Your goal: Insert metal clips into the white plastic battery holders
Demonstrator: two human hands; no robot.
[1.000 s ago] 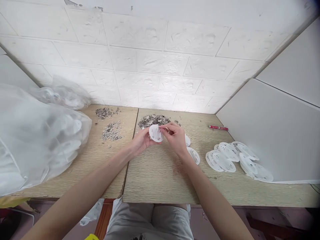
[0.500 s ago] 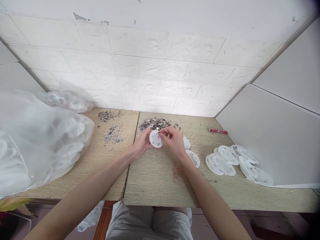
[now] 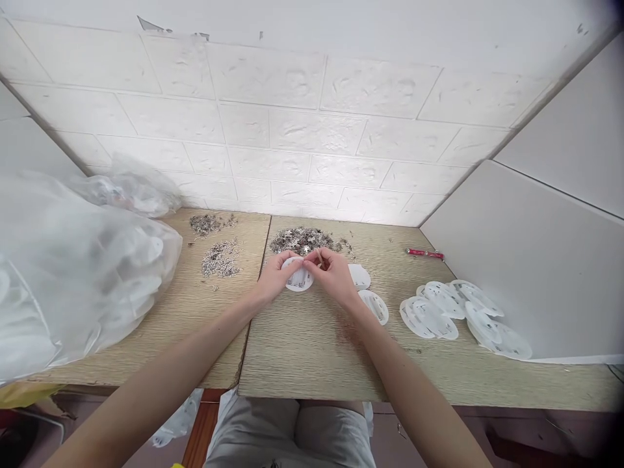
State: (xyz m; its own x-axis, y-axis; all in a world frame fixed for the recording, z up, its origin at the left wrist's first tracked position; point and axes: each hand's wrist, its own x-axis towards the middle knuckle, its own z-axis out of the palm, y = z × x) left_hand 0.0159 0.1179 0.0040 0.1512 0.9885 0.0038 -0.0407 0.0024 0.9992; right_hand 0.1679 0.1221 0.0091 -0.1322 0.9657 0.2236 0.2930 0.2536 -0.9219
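A round white plastic disc (image 3: 298,281) with small metal parts on it is gripped at its upper left by my left hand (image 3: 275,276), thumb across its face. My right hand (image 3: 335,276) pinches at the disc's upper right edge; whatever lies between those fingertips is too small to make out. Just behind both hands lies a heap of small metal pieces (image 3: 297,240). Two more white discs lie to the right of my right hand, one partly behind it (image 3: 359,277) and one nearer (image 3: 374,307).
Overlapping white discs (image 3: 431,317) lie on the table's right side, with a red pen-like object (image 3: 425,253) behind them. Two smaller piles of metal bits (image 3: 220,259) rest on the left. A large clear bag of discs (image 3: 97,279) stands at far left, against the wall a smaller bag (image 3: 139,188).
My left thumb has come over the disc's face, meeting my right fingertips at its upper edge. The disc has shifted slightly left and tilted.
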